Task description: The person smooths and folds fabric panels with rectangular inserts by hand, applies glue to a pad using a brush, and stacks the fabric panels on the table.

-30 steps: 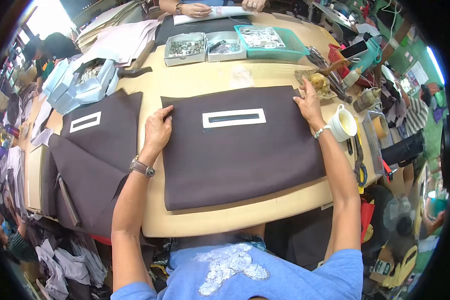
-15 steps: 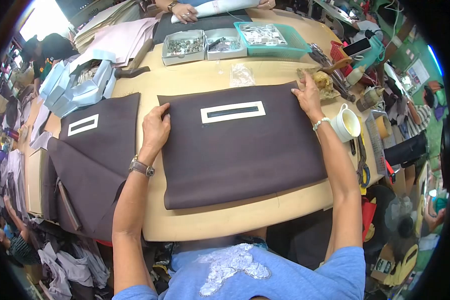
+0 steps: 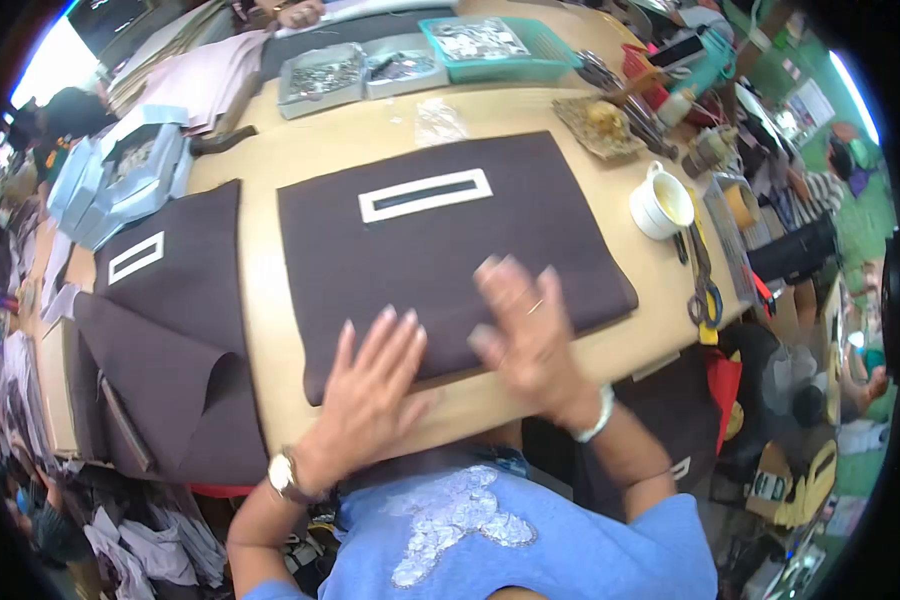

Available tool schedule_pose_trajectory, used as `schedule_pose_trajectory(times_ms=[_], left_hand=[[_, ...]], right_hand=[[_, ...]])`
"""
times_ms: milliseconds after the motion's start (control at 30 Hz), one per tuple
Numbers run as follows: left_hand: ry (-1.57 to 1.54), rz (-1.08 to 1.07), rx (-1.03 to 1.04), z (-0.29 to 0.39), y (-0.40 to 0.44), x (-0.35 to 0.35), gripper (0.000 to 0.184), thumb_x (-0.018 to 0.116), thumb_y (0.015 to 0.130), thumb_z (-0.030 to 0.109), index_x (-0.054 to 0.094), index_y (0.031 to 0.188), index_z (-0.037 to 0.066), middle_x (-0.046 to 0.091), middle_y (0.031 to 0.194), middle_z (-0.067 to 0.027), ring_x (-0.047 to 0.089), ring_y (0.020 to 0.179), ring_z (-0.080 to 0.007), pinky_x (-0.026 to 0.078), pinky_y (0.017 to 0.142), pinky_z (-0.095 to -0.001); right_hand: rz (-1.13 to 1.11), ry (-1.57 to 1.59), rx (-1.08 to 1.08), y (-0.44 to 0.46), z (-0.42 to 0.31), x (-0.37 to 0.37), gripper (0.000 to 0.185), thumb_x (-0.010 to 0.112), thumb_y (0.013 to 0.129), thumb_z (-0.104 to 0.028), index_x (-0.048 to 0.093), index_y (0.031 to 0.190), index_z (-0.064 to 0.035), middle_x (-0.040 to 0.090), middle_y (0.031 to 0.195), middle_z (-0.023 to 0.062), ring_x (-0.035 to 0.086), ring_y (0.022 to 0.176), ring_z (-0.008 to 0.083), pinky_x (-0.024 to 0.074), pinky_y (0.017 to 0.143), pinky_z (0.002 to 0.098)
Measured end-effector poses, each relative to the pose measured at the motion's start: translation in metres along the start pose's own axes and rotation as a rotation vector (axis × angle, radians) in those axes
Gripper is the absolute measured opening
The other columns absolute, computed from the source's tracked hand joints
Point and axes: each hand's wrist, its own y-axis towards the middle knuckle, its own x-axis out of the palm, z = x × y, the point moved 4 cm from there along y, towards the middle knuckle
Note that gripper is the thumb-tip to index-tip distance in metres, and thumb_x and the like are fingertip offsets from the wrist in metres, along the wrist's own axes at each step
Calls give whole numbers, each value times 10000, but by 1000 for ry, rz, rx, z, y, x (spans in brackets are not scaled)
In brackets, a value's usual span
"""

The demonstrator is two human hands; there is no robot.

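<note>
A dark brown fabric or leather sheet (image 3: 440, 260) lies on the table in front of me, its near edge apparently folded. Near its far edge sits a cream rectangular frame (image 3: 425, 195) around a dark slot. My left hand (image 3: 370, 385) is over the near edge, fingers stretched out and palm down. To its right, my right hand (image 3: 525, 335) is spread over the sheet near the same edge, slightly smeared by motion. Whether it touches the sheet, I cannot tell. Neither hand holds anything. A second dark brown piece (image 3: 180, 310) with a similar cream frame (image 3: 136, 257) lies at left.
A white cup (image 3: 660, 203), scissors (image 3: 705, 285) and a yellowish lump on a board (image 3: 605, 125) stand at right. Boxes of small metal parts (image 3: 322, 80) and a teal basket (image 3: 560, 68) line the back. Light blue boxes (image 3: 120, 175) are at left. Another person's hand (image 3: 298, 13) shows at top.
Both hands have left the far corners of the sheet and come back to its near edge, fingers spread. The camera view has shifted and tilted slightly.
</note>
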Motion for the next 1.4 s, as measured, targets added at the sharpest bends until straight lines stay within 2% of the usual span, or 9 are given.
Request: schedule_pose_trajectory(times_ms=[100, 433, 633, 700, 833, 867, 1033, 1267, 1400], left_hand=[[-49, -125, 7, 21, -24, 39, 679, 571, 833, 373, 377, 1337, -37, 322, 1435, -177, 269, 1352, -314, 170, 1076, -549], [43, -201, -253, 1, -78, 31, 762, 549, 840, 385, 263, 1392, -54, 232, 1466, -232, 201, 1377, -341, 115, 1114, -486], [116, -126, -354, -18, -106, 24, 586, 523, 885, 264, 356, 1353, -47, 319, 1429, -222, 284, 1343, -343, 169, 1100, -491], [181, 14, -277, -18, -98, 15, 402, 524, 885, 155, 497, 1240, -31, 478, 1305, -192, 440, 1225, -328, 272, 1052, -502], [269, 98, -133, -27, -88, 10, 336, 561, 811, 92, 575, 1130, -13, 586, 1153, -153, 548, 1086, -281, 357, 995, -508], [288, 86, -104, -29, -87, 9, 343, 558, 801, 87, 577, 1129, -11, 586, 1154, -151, 548, 1088, -277, 358, 994, -510], [230, 85, -60, -28, -84, -1, 331, 537, 775, 61, 590, 1096, -2, 627, 1068, -124, 588, 1028, -247, 374, 979, -519], [-456, -25, 126, 17, -64, -17, 365, 713, 745, 165, 624, 1062, 6, 646, 1036, -140, 600, 1026, -278, 457, 902, -433], [-159, 249, 53, -28, -17, -21, 422, 711, 752, 213, 593, 1092, -8, 620, 1065, -171, 581, 1020, -323, 456, 897, -413]], right_hand=[[-160, 280, 129, -47, -46, 37, 596, 490, 900, -360, 365, 1371, -15, 411, 1389, 156, 395, 1270, 349, 185, 1006, 645], [-58, -181, 501, -107, 33, -6, 612, 390, 936, -413, 313, 1400, -22, 379, 1418, 142, 408, 1278, 301, 117, 1003, 694], [165, -282, 781, -119, 92, -35, 616, 472, 920, -341, 277, 1403, -12, 544, 1260, 128, 470, 1226, 265, 134, 1012, 678], [142, -380, 810, -110, 87, -35, 642, 521, 902, -313, 264, 1406, -11, 584, 1205, 107, 498, 1196, 251, 146, 1018, 667], [244, -345, 943, -94, 94, -39, 704, 670, 794, -234, 329, 1379, -38, 619, 982, 69, 574, 985, 254, 213, 1010, 621], [295, -305, 939, -91, 95, -39, 672, 705, 746, -142, 391, 1330, -33, 604, 880, 69, 584, 870, 261, 347, 938, 533], [432, 8, 952, -88, 110, -40, 585, 662, 729, 16, 438, 1268, -27, 564, 749, 99, 576, 701, 249, 460, 702, 372], [765, 113, 970, -123, 146, -65, 761, 653, 765, 23, 242, 1404, -26, 532, 1082, 160, 570, 755, 176, 478, 687, 302], [785, 132, 1072, -126, 139, -66, 883, 695, 758, -53, 131, 1437, -27, 463, 1259, 219, 557, 1000, 267, 448, 860, 348]])
